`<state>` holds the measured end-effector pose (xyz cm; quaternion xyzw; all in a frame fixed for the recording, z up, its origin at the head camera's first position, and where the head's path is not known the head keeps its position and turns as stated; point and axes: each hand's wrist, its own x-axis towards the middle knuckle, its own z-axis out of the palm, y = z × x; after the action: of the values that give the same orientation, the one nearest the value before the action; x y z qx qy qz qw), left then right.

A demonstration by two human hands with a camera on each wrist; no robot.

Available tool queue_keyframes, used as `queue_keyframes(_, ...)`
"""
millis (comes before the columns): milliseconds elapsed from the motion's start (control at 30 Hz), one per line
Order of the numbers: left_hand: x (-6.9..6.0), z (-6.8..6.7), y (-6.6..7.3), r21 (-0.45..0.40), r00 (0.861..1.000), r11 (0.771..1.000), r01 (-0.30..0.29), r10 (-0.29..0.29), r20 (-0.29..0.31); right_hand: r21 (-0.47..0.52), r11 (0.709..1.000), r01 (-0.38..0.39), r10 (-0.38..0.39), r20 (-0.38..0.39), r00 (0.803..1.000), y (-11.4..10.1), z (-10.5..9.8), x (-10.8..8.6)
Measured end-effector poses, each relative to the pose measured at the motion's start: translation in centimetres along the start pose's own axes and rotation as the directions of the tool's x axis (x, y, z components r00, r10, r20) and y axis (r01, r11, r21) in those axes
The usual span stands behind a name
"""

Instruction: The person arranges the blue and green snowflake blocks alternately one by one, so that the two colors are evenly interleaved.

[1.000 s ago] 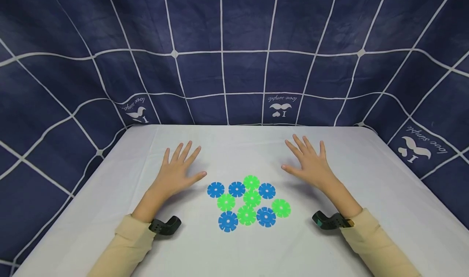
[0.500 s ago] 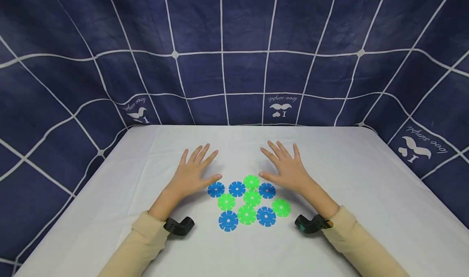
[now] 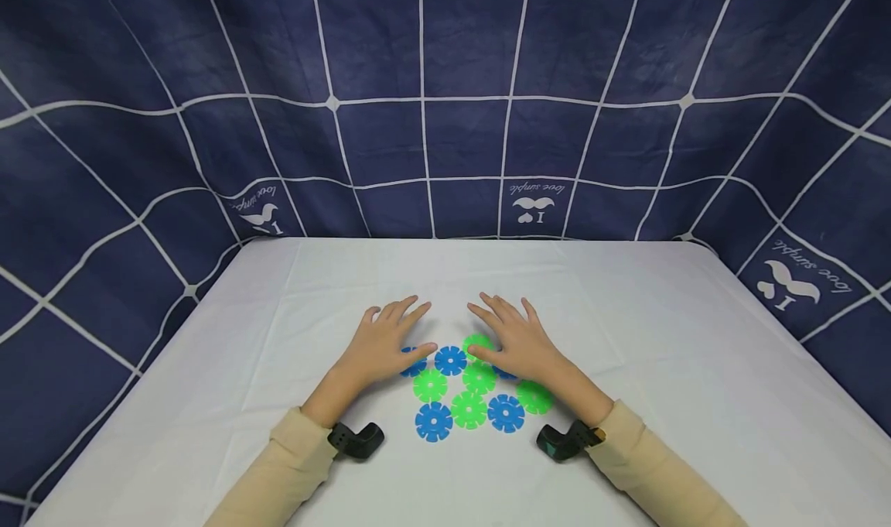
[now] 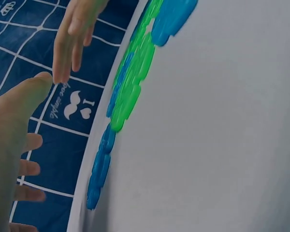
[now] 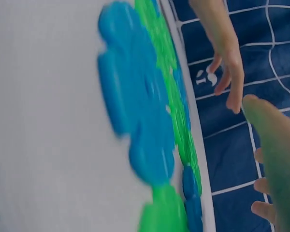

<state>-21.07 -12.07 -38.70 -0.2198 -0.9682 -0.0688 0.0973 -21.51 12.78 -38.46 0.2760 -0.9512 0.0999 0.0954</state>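
On white cloth (image 3: 445,484), round discs (image 3: 462,409) lie flat, faces upward, partly below empty, loosely spread hands (image 3: 379,349) (image 3: 524,347).

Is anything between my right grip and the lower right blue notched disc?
Nothing visible. In the head view, white cloth shows between the right grip and that blue notched disc; another blue disc, partly covered by the grip, lies flat.

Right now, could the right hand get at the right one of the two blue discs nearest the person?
Probably yes: the right hand looks empty and close by, and that blue disc lies unblocked, though reaching it may mean drawing back.
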Motion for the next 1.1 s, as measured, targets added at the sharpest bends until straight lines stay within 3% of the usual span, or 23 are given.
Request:
queue_keyframes(200,-0.1,0.8,0.2,-0.038,0.999,0.999,0.028,-0.026,0.043,0.097,0.995,-0.001,0.0,0.018,1.0,-0.2,1.3,-0.1)
queue_keyframes(367,-0.1,1.2,0.2,-0.078,0.999,0.997,0.014,-0.01,0.053,0.181,0.983,-0.028,0.022,0.038,0.999,-0.1,2.1,-0.4)
queue_keyframes(533,-0.2,1.8,-0.1,-0.162,0.999,0.987,-0.001,0.009,0.051,0.253,0.967,-0.015,0.019,-0.014,1.0,0.2,2.4,-0.5)
queue_keyframes(667,-0.3,2.3,-0.5,-0.259,0.998,0.966,0.013,0.003,0.06,0.299,0.954,-0.022,0.032,-0.028,0.999,0.5,2.8,-0.5)
queue_keyframes(900,-0.4,2.4,-0.8,-0.413,0.995,0.907,0.08,-0.047,0.09,0.352,0.935,-0.039,0.05,-0.024,0.998,0.8,3.1,-0.5)
queue_keyframes(1100,-0.4,2.6,-1.0,-0.482,0.995,0.872,0.085,-0.049,0.085,0.327,0.944,-0.053,0.057,-0.003,0.998,0.7,3.3,-0.4)
